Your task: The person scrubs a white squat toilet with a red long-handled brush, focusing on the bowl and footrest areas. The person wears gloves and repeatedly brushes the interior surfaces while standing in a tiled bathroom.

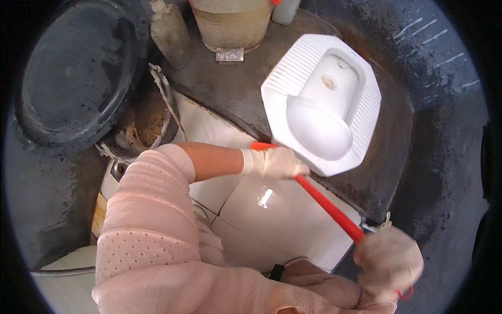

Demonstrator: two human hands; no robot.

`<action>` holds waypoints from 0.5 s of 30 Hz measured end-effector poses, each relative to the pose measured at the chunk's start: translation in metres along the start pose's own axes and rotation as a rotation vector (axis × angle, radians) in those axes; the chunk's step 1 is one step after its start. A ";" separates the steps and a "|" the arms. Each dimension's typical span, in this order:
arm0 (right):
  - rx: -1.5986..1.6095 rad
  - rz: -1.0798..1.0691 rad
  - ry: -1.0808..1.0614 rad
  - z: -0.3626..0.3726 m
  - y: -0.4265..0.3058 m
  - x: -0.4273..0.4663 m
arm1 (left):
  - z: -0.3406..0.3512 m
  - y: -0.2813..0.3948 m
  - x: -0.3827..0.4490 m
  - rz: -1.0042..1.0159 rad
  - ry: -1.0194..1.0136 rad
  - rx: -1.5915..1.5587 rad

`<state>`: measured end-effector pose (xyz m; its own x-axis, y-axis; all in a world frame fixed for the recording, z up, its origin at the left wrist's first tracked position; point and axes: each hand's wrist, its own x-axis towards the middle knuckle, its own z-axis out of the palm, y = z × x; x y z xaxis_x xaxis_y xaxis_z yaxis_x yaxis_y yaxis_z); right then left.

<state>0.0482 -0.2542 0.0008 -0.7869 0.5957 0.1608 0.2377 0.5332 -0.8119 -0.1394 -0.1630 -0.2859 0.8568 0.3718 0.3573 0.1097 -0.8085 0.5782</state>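
Note:
Pale gloves cover both of my hands. My left hand [276,163] grips a red handle [329,206] partway along, beside the front edge of a white ceramic squat toilet [280,114]. An orange-red piece [262,146] shows just behind that hand; what the handle ends in is hidden. At the lower right, my right hand [388,263] is closed round the handle's other end, slightly blurred. A thin red loop [406,293] hangs by its wrist. The toilet's bowl looks white, with a brownish spot [328,82] inside.
The toilet is set in a dark raised floor [235,94] above white tiles [266,223]. A large dark round basin or lid [78,74] stands left, beside a dirty bucket [145,121] with a rope handle. Behind are a grimy bottle [168,33], a beige bucket [233,23] and a floor drain [119,169].

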 end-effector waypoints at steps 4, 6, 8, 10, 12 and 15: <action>-0.130 -0.023 -0.224 -0.029 -0.062 -0.041 | -0.027 0.054 0.043 0.017 0.156 0.002; 0.174 -0.061 0.008 -0.034 -0.068 -0.033 | -0.035 0.051 0.057 -0.013 0.301 0.022; 0.178 -0.346 0.128 -0.025 -0.035 -0.015 | -0.032 0.018 0.070 -0.006 0.472 0.016; 0.096 -0.218 0.422 -0.001 -0.014 -0.032 | -0.040 0.004 0.074 -0.036 0.414 -0.026; 0.099 -0.035 0.521 0.022 0.016 -0.047 | -0.049 -0.040 0.036 -0.190 0.365 0.005; 0.011 -0.152 0.311 0.032 0.033 0.006 | -0.064 -0.066 0.038 -0.327 0.249 0.090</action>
<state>0.0328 -0.2523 -0.0429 -0.6015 0.6651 0.4425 0.1232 0.6245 -0.7712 -0.1466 -0.0663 -0.2643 0.6226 0.7053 0.3389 0.4085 -0.6623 0.6281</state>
